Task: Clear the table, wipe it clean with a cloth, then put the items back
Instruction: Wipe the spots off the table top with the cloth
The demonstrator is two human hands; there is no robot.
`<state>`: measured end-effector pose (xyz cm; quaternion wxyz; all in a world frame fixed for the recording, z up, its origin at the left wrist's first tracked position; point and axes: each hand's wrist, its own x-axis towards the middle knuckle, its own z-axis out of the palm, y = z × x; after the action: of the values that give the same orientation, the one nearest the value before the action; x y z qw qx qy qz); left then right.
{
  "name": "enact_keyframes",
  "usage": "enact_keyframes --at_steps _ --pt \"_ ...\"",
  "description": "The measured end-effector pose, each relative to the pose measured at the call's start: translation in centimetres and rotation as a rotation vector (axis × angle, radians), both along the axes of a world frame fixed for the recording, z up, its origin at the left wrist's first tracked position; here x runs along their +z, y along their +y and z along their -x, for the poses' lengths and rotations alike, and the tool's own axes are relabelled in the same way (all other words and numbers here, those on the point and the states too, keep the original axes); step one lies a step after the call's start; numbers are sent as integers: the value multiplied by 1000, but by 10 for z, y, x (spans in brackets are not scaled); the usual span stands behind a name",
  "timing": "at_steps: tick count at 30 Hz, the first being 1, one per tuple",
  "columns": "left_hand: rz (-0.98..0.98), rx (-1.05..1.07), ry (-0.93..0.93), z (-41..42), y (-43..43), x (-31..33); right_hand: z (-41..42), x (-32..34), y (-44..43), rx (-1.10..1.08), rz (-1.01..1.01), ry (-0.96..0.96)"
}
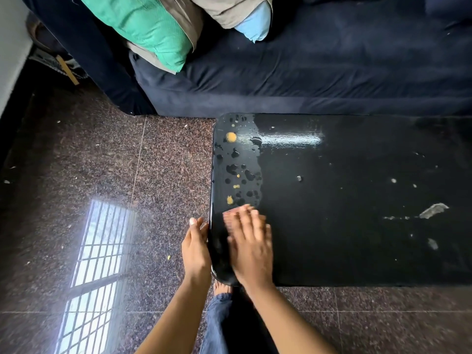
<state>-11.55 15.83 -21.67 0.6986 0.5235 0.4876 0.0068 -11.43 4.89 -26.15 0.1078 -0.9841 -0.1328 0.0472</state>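
Note:
A low black glossy table (pixel 357 200) fills the right of the head view. Its left end carries water drops (pixel 237 169) and yellow crumbs (pixel 231 137); pale scraps (pixel 434 210) lie toward the right. My right hand (pixel 249 241) lies flat on the table's near left corner, fingers together, blurred, just below the crumbs. My left hand (pixel 195 247) is cupped beside the table's left edge, off the top, with nothing visible in it. No cloth is in view.
A dark blue sofa (pixel 306 72) stands against the table's far edge, with green (pixel 153 29), beige and light blue cushions on its left end. Speckled stone floor (pixel 102 175) lies to the left and in front. My foot (pixel 222 287) is under the table's near corner.

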Motion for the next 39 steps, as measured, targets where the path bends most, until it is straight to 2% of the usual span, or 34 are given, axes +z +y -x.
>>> enact_keyframes --at_steps 3,5,9,12,14,16,18,19,24,26,28,31,33,37,39 --pt "-14 -10 13 0 -2 -1 -9 0 -19 -267 15 -4" --pt "-18 -4 28 -1 0 -3 -10 2 0 -323 -26 -3" --pt "-1 8 61 -6 5 -5 -4 1 51 24 -84 -3" --pt "-3 -15 75 -9 9 -2 -13 0 45 126 -92 -10" --pt "-8 -19 90 -10 10 -1 -22 -2 20 40 -58 -23" --pt "-11 -7 99 -12 8 -1 -35 -3 -2 -161 -23 -35" --pt "-17 -4 108 -13 6 0 -42 -1 2 -342 -34 -28" --pt "-14 -5 112 -13 6 0 -43 2 12 -358 -60 -23" --pt "-56 -20 115 -17 11 1 -40 6 71 86 -142 0" --pt "-26 -11 107 -18 12 1 -51 3 59 122 -116 -21" --pt "-11 -17 109 -19 11 2 -64 -2 30 5 -69 -35" --pt "-37 -25 117 -20 7 0 -79 -3 6 -292 -53 -10" --pt "-67 -37 133 -23 6 -2 -79 0 23 -342 -85 8" --pt "-144 -78 157 -23 8 -9 -71 6 65 83 -103 30" --pt "-137 -72 156 -25 9 -7 -77 6 61 175 -131 40"
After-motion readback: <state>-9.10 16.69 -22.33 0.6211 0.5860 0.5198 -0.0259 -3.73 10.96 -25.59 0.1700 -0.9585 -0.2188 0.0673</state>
